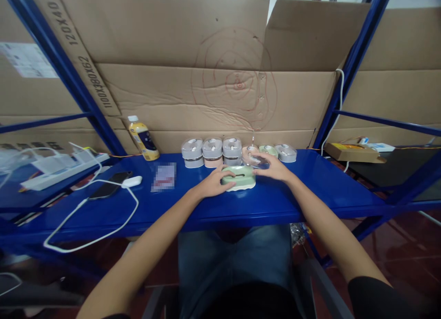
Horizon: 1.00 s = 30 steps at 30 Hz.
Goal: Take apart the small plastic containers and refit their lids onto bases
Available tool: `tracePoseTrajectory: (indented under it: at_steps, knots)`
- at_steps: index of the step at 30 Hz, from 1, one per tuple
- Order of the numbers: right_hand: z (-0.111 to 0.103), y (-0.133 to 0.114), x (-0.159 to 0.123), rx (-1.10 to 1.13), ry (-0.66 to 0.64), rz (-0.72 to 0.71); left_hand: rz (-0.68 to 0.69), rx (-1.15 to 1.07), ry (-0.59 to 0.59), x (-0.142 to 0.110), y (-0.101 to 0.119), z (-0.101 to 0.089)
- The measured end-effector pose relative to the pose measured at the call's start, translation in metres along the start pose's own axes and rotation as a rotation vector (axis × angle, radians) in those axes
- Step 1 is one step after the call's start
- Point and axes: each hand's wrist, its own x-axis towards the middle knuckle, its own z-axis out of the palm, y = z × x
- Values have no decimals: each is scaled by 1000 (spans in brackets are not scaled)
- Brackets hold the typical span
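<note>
Blue steel shelving [354, 57] frames the scene, with large brown cardboard sheets [165, 94] standing behind it, perhaps as backing, and looping red hand-drawn circles [237, 82] marked on them. Across the front runs a glossy blue metal shelf [330, 195]. With twelve o'clock straight ahead of the hands, a long white power strip [65, 170] lies at nine o'clock, and a black smartphone [110, 185] sits beside a white oval corded device [132, 181] at about nine. A yellow-labelled plastic bottle [143, 139] stands at ten. A neat row of grey, pink and green lidded containers [203, 153] runs along the back at twelve, apparently lined up for easy reach. At the centre, a pale green slotted plastic box [237, 177] sits forward of that row. The left hand [212, 183] is closed around its near-left end, steadying it, while the open right hand [272, 167] spreads its fingers just beyond the box, near a clear domed plastic cover [253, 157].
</note>
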Motion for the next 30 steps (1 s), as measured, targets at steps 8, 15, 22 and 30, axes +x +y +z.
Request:
tracePoseTrajectory:
  at_steps: [8, 15, 22, 30]
  knots:
    - [21, -4, 4, -79, -164, -148, -107, -200, 53, 3, -5, 19]
    - [30, -5, 7, -72, -218, -150, -143, -175, 8, 4, 4, 21]
    - [31, 4, 0, -106, -283, -137, -104, -221, 4, 3, -3, 18]
    - [-7, 16, 6, -115, 27, -60, -56, -316, 283, 5, -15, 19]
